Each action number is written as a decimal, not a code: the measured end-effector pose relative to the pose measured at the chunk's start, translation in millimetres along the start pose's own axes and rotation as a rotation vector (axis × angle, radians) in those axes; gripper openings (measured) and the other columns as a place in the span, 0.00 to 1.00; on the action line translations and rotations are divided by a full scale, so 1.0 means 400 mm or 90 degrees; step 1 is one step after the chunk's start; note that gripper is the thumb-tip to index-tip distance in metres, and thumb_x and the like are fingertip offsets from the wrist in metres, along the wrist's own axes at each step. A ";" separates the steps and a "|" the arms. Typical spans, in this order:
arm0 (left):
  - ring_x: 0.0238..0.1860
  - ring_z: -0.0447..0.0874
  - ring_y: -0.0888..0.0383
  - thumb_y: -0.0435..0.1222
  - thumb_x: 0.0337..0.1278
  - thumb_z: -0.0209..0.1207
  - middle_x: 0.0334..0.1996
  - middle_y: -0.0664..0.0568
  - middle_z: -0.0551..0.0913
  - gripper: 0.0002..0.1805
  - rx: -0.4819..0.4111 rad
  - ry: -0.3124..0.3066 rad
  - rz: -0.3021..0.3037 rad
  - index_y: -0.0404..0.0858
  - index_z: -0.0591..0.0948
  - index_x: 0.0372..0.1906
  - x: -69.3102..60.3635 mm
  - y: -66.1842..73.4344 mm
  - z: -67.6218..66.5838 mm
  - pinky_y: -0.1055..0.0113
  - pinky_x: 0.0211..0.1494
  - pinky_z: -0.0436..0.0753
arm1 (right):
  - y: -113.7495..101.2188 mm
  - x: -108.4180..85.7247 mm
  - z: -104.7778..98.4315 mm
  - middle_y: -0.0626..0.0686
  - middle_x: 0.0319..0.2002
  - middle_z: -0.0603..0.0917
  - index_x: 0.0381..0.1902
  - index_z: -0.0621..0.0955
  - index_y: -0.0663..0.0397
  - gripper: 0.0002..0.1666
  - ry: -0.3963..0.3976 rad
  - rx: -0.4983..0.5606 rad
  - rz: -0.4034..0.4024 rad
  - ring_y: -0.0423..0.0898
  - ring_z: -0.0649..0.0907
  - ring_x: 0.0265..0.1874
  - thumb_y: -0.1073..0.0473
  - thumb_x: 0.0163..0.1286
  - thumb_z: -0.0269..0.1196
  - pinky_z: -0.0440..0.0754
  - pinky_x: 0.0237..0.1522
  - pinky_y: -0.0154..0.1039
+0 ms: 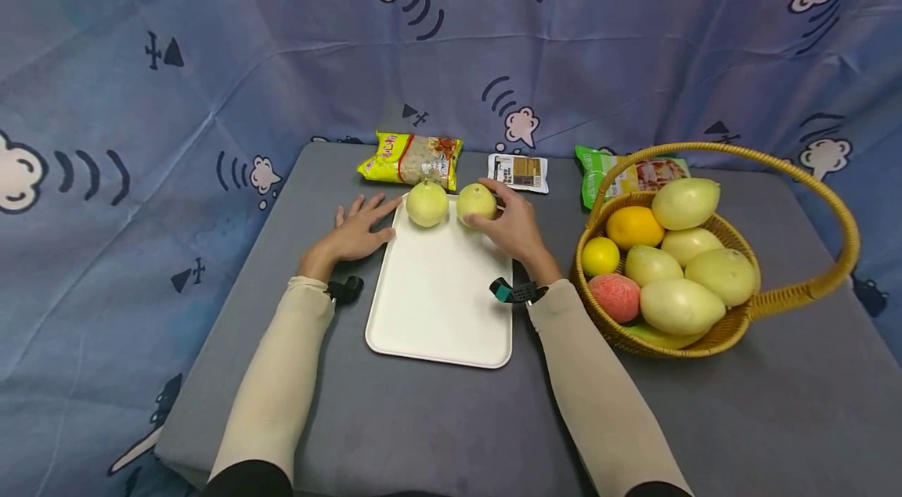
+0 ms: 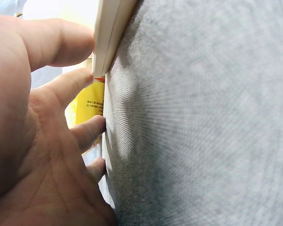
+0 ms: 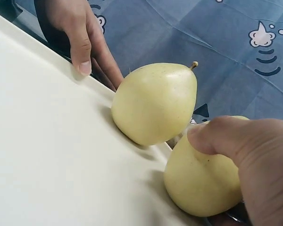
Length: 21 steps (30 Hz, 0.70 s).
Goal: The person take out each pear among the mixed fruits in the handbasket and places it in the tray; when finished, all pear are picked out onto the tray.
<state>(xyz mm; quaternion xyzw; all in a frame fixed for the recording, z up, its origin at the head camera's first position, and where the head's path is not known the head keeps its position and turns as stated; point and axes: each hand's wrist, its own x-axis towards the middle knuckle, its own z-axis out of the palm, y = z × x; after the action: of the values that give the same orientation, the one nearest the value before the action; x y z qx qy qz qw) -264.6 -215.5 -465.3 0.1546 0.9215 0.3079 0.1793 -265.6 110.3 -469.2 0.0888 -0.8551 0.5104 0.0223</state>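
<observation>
A white tray (image 1: 438, 301) lies on the grey table, with two yellow-green pears at its far end. The left pear (image 1: 427, 203) stands by itself, its stem showing in the right wrist view (image 3: 155, 103). My right hand (image 1: 517, 227) grips the right pear (image 1: 475, 201), thumb on its near side and fingers round the far side. In the right wrist view the thumb lies across that pear (image 3: 203, 179). My left hand (image 1: 358, 233) has its fingers spread, thumb and index finger touching the tray's left edge, as the left wrist view also shows (image 2: 52, 122).
A wicker basket (image 1: 740, 333) of pears, an orange, a lemon and a reddish fruit stands at the right. Behind the tray are a yellow packet (image 1: 416, 159) and a small white packet (image 1: 517, 172); a green packet (image 1: 590, 174) lies behind the basket.
</observation>
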 end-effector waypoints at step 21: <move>0.90 0.24 0.32 0.48 0.86 0.52 0.92 0.42 0.41 0.38 0.005 -0.001 -0.022 0.59 0.53 0.91 0.008 -0.001 0.001 0.28 0.83 0.20 | -0.071 -0.088 -0.002 0.58 0.83 0.71 0.85 0.69 0.50 0.53 0.067 -0.100 -0.026 0.61 0.72 0.81 0.47 0.68 0.78 0.68 0.82 0.61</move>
<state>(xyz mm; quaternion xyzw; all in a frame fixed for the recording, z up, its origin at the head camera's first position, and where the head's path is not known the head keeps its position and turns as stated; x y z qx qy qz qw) -267.2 -214.4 -466.4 0.1398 0.9251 0.3011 0.1842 -226.0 102.2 -448.7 0.0777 -0.8880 0.4453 0.0846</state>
